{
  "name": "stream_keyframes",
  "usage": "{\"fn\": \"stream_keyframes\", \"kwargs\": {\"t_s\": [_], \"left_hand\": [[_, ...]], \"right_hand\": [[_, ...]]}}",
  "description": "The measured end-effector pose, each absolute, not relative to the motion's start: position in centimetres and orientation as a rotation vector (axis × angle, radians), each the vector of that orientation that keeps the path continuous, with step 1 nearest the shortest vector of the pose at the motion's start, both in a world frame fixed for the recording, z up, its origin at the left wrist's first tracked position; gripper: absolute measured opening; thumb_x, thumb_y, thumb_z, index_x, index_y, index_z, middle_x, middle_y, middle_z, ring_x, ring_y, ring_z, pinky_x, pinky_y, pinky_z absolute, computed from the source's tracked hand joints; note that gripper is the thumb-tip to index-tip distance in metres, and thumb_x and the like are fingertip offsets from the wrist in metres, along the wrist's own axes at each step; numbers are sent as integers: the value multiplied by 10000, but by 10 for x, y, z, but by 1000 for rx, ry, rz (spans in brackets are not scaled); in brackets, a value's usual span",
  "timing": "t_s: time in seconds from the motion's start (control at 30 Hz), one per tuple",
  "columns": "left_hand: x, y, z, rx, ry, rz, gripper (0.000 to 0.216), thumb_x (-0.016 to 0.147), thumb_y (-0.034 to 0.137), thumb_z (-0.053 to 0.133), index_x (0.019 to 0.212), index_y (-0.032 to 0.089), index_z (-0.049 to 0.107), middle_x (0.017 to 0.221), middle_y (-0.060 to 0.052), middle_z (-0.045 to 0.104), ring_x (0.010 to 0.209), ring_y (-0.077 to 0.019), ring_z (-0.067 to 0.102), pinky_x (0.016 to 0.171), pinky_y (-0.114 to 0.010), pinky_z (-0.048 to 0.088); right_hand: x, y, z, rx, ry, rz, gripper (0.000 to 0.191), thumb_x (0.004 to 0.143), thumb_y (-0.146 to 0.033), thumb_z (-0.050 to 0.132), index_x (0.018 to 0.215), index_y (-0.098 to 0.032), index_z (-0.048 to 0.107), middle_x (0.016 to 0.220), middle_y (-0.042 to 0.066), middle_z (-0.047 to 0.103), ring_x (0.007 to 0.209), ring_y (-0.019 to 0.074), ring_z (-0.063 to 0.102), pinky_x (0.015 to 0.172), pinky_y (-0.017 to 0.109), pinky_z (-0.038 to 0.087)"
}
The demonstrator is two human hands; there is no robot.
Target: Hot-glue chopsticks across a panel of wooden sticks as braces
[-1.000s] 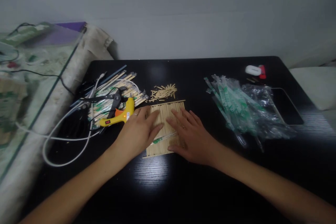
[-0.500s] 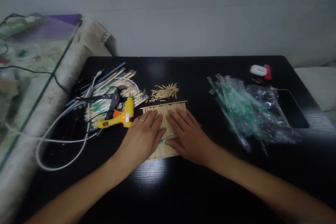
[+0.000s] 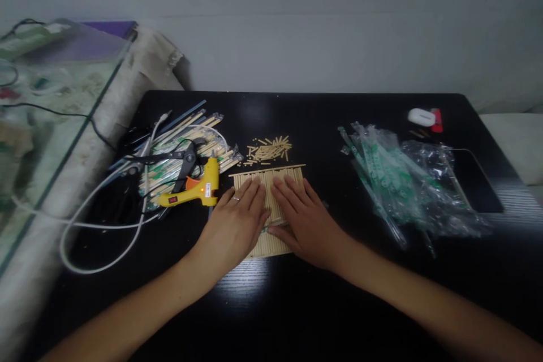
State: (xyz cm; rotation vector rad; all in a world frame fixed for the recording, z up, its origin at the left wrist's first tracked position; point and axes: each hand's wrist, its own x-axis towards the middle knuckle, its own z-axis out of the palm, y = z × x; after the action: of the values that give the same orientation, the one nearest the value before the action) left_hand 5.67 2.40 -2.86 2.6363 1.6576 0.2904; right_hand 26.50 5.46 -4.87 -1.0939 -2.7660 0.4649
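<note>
A flat panel of wooden sticks laid side by side lies on the black table in front of me, with one stick running crosswise along its far edge. My left hand, a ring on one finger, rests flat on the panel's left part, fingers stretched out. On the right part lies my right hand, also flat, its thumb near the left one. Both palms hide much of the panel. Just left of my left hand is a yellow glue gun with an orange light showing. Beyond the panel sits a pile of short cut stick pieces.
At left, wrapped chopsticks lie under black-handled pliers and a looping white cable. Crumpled plastic wrappers and a phone lie at right, a white case behind them. A glass-topped surface borders the table's left side.
The view has shifted slightly, so everything sits a little further right in the picture. Both hands stay flat on the panel with almost no visible movement.
</note>
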Motion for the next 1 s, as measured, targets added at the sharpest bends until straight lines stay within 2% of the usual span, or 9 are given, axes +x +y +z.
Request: {"fn": "stream_keyframes", "kwargs": {"t_s": [0.17, 0.4, 0.6, 0.8, 1.0], "left_hand": [[59, 22, -31, 2625, 1673, 281, 407, 1077, 232, 437, 1406, 57, 600, 1490, -236, 615, 1401, -353, 592, 1119, -551, 528], [59, 22, -31, 2691, 1646, 272, 390, 1076, 202, 417, 1360, 39, 629, 1466, -246, 631, 1379, -367, 611, 1079, -557, 563], [58, 22, -32, 2706, 1608, 293, 376, 1059, 169, 423, 1331, 18, 634, 1436, -264, 645, 1343, -373, 638, 1075, -564, 569], [55, 21, -34, 2642, 1573, 319, 399, 1013, 151, 476, 1375, 44, 604, 1473, -256, 617, 1394, -369, 596, 1121, -559, 543], [54, 23, -27, 2571, 1580, 352, 357, 1048, 198, 486, 1356, 75, 619, 1466, -224, 631, 1376, -349, 610, 1124, -538, 546]], "right_hand": [[265, 55, -48, -1086, -2790, 461, 746, 1090, -596, 386, 1637, -90, 341, 1708, 182, 326, 1615, 362, 216, 1286, 655, 243], [265, 55, -47, -1083, -2775, 466, 733, 1085, -607, 394, 1650, -144, 331, 1709, 166, 337, 1617, 357, 213, 1279, 661, 253], [265, 54, -49, -1064, -2779, 471, 752, 1081, -604, 407, 1650, -118, 325, 1710, 183, 324, 1621, 367, 188, 1278, 671, 245], [265, 52, -52, -1070, -2773, 474, 764, 1079, -608, 410, 1656, -118, 310, 1713, 195, 302, 1623, 378, 168, 1273, 691, 234], [265, 51, -52, -1077, -2788, 461, 779, 1076, -622, 402, 1643, -93, 330, 1726, 193, 272, 1621, 385, 171, 1282, 676, 221]]}}
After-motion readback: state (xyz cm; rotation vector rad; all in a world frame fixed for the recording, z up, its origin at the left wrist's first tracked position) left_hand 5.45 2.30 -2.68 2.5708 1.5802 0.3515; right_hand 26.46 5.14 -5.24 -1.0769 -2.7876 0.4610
